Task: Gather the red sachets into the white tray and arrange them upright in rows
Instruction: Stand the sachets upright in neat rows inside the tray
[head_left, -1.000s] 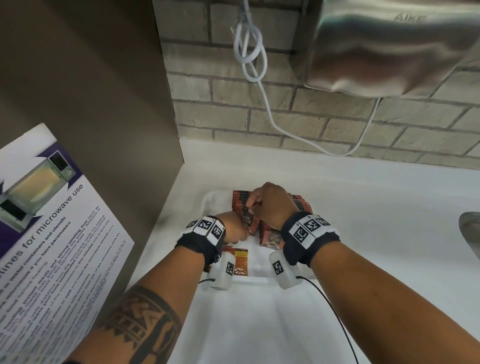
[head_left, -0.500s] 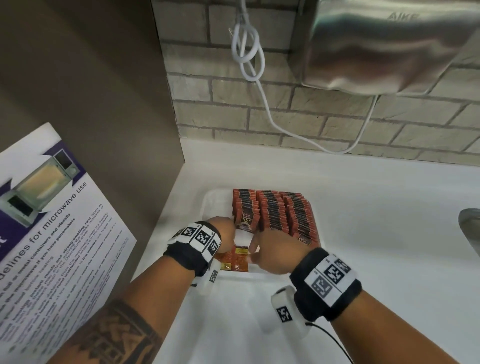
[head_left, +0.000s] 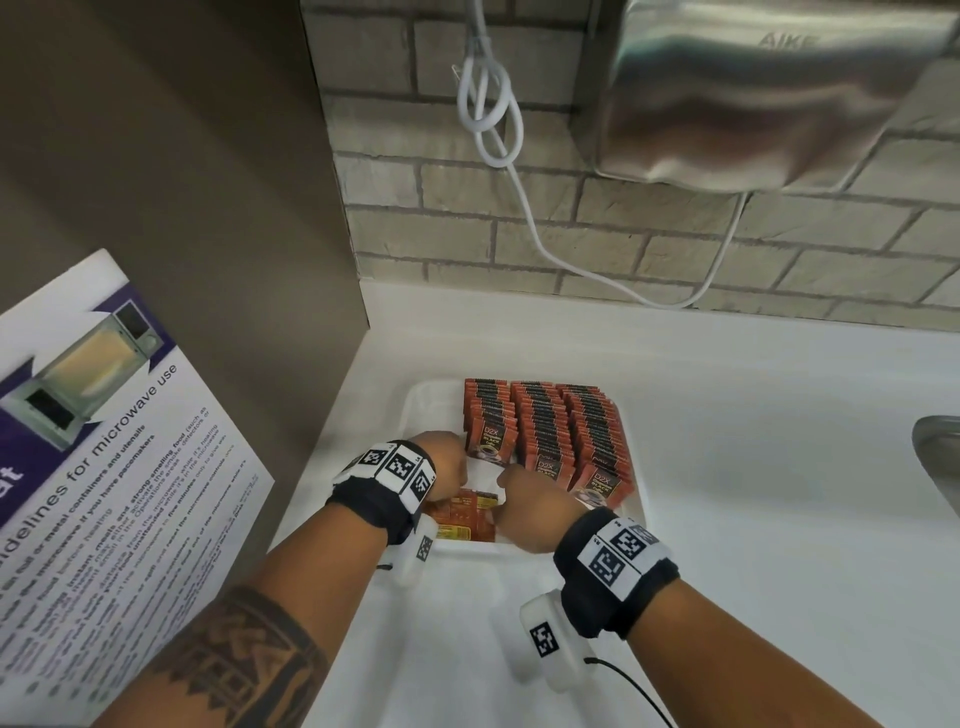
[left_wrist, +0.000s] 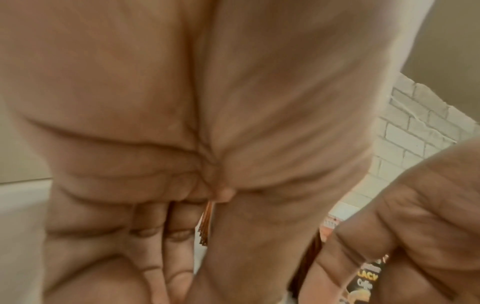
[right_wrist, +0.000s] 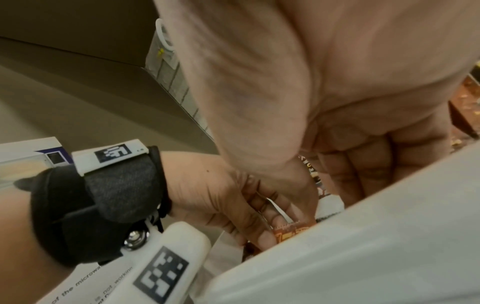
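Observation:
The white tray (head_left: 439, 410) holds three rows of upright red sachets (head_left: 545, 426) on its right side. A few loose sachets (head_left: 465, 517) lie flat in its near left corner. My left hand (head_left: 449, 460) hovers over them, and in the left wrist view its curled fingers pinch a thin stack of sachets (left_wrist: 205, 224). My right hand (head_left: 535, 501) is just right of the loose ones, in front of the middle row. Its fingers (right_wrist: 363, 170) curl round one sachet (right_wrist: 311, 170). Both palms hide the fingertips in the head view.
A steel hand dryer (head_left: 779, 88) and a looped white cable (head_left: 493, 104) hang on the brick wall behind. A brown panel (head_left: 208, 208) with a microwave notice (head_left: 104, 441) closes off the left. A sink rim (head_left: 940, 452) shows at the right on the white counter (head_left: 753, 467).
Both hands have drawn back from the left row to the loose sachets in the tray's near left corner. The three rows now show uncovered.

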